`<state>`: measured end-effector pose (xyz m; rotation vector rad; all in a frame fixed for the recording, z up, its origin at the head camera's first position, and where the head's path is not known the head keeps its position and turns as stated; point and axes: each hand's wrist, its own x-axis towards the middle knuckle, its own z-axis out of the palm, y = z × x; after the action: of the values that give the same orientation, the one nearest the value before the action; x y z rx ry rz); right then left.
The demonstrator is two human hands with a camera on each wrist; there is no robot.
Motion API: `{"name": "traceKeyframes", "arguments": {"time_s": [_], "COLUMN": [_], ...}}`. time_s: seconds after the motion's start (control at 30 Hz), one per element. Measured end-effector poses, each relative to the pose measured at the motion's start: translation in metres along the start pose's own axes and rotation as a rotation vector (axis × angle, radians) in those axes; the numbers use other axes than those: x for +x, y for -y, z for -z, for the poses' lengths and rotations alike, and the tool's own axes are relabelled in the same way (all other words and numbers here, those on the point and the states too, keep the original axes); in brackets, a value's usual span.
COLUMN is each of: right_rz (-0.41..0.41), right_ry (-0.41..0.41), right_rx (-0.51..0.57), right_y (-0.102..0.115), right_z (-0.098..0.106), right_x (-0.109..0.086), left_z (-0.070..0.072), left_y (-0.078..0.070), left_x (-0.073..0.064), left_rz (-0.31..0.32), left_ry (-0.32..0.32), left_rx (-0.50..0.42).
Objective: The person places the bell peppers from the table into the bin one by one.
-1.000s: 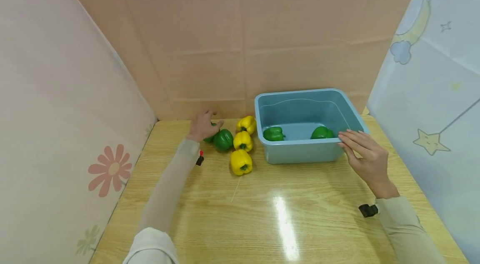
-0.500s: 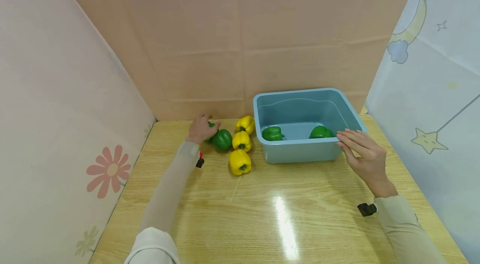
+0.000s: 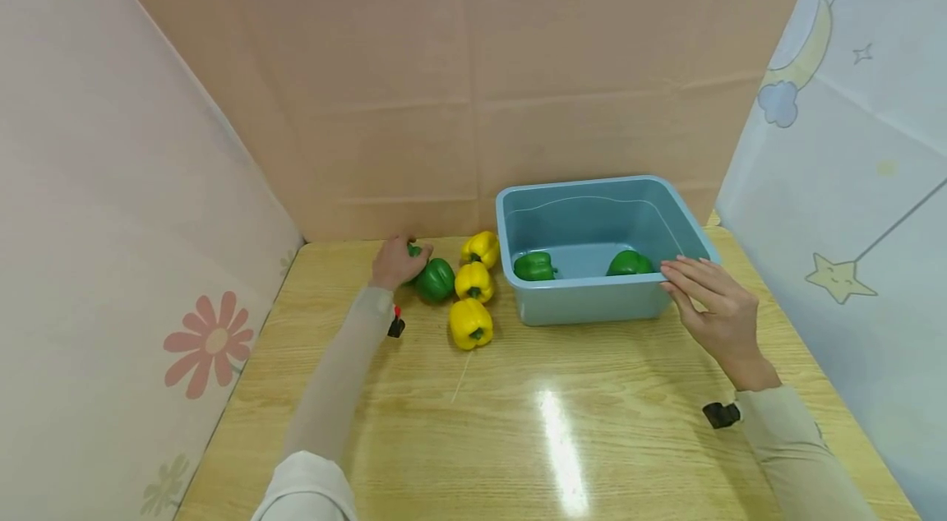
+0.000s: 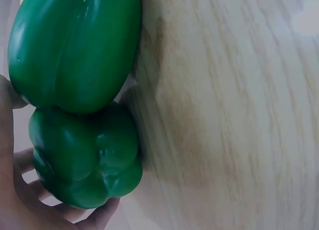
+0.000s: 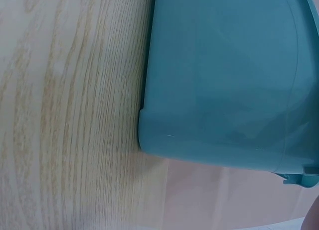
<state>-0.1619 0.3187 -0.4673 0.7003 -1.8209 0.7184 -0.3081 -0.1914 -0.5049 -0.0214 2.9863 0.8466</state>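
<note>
At the back left of the table, my left hand curls over a green bell pepper, mostly covered by it in the head view. In the left wrist view the fingers wrap round this lobed pepper, and the thumb lies by another green bell pepper that touches it. That second green pepper also shows in the head view, right of the hand. My right hand rests with rather straight fingers on the front right rim of a blue plastic bin. Two green bell peppers lie inside the bin.
Three yellow bell peppers stand in a row between the green ones and the bin. A brown paper-like wall closes off the back, and patterned sheets flank both sides. The wooden table stretches in front.
My left hand has lowered slightly and closed round the back green pepper. The right hand stays at the bin's rim. The whole head view has shifted a little.
</note>
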Motion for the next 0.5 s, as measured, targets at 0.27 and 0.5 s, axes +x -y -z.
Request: {"name": "traceKeyframes", "arguments": {"time_s": [0.27, 0.5], "right_rz": [0.0, 0.0], "right_ry": [0.007, 0.019], "right_rx": [-0.024, -0.03], "right_y": [0.0008, 0.0008], "right_z": [0.0006, 0.0021], "right_x": [0.0012, -0.0003], "left_z": [-0.0044, -0.0054], "left_y": [0.0018, 0.0042], "left_x": [0.002, 0.0043], "left_rz": [0.015, 0.094], "left_ry": [0.015, 0.058], "left_rx": [-0.07, -0.091]}}
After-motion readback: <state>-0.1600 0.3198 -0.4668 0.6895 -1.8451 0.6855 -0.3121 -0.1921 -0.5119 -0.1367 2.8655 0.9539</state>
